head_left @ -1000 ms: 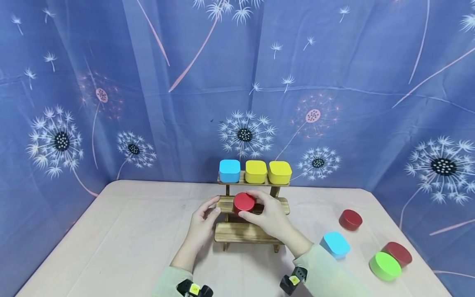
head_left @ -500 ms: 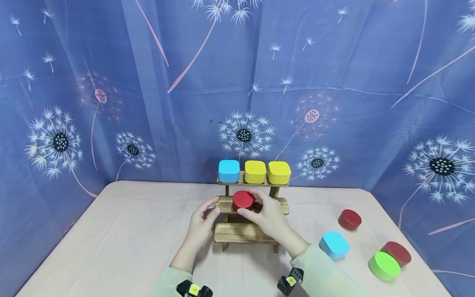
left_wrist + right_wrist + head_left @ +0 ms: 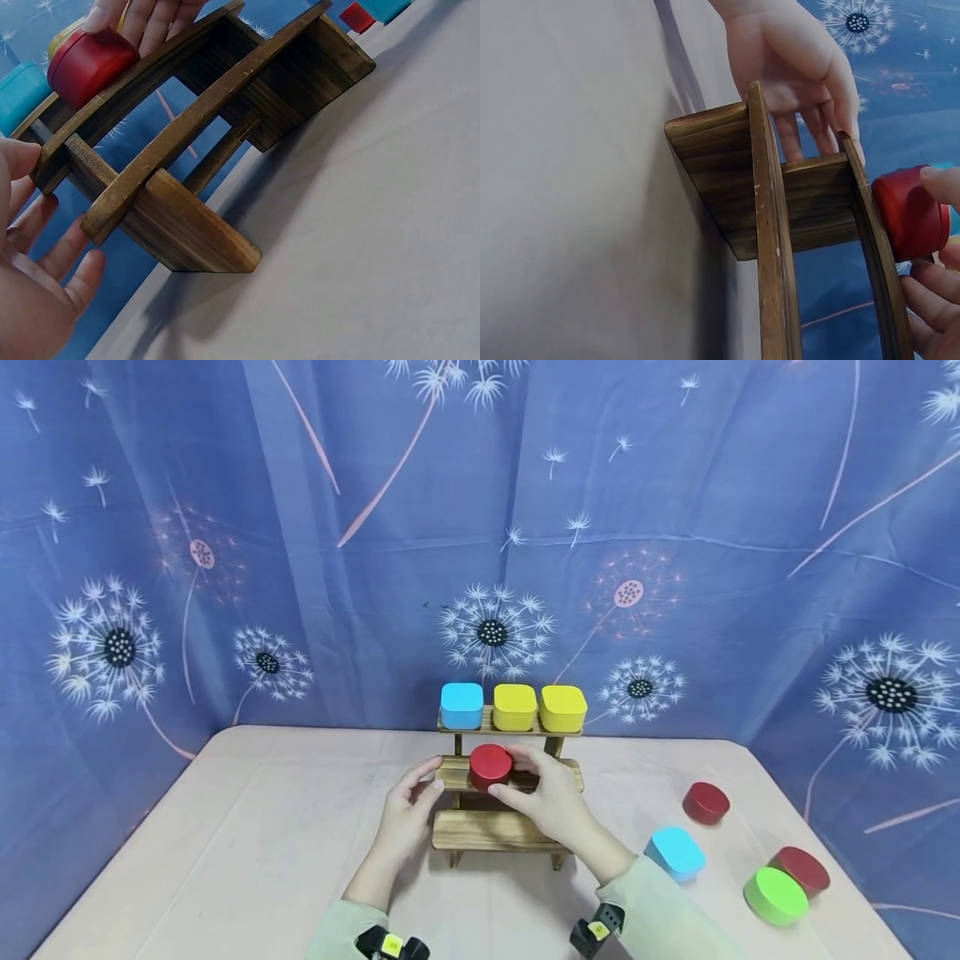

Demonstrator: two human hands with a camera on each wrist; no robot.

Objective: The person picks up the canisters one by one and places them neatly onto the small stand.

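- Your right hand (image 3: pixel 551 797) curls round the red round tin (image 3: pixel 491 766), thumb on its near side and fingers at its far and right side, so the tin is pinched between them.
- The tin sits on the middle step of the wooden stepped shelf (image 3: pixel 495 832), toward that step's left end; in the right wrist view it (image 3: pixel 909 214) lies against the step's edge, though from that angle you cannot be sure its full base rests flat.
- Your left hand (image 3: pixel 408 810) is spread and relaxed at the left end of the shelf, fingertips against the middle step's end, gripping nothing; the left wrist view shows its fingers (image 3: pixel 45 247) straight beside the shelf's side panel.
- On the top step stand a blue square tin (image 3: pixel 461 705) at the left end, then two yellow square tins (image 3: pixel 515 707) side by side to the right end.
- The shelf stands near the far edge of the tabletop (image 3: pixel 247 852), about midway along it.
- Toward the tabletop's right edge lie a dark red round tin (image 3: pixel 706 802), a second blue square tin (image 3: pixel 675 853) nearer you, and by the near right corner a green round tin (image 3: pixel 776 896) touching another dark red tin (image 3: pixel 806 869).
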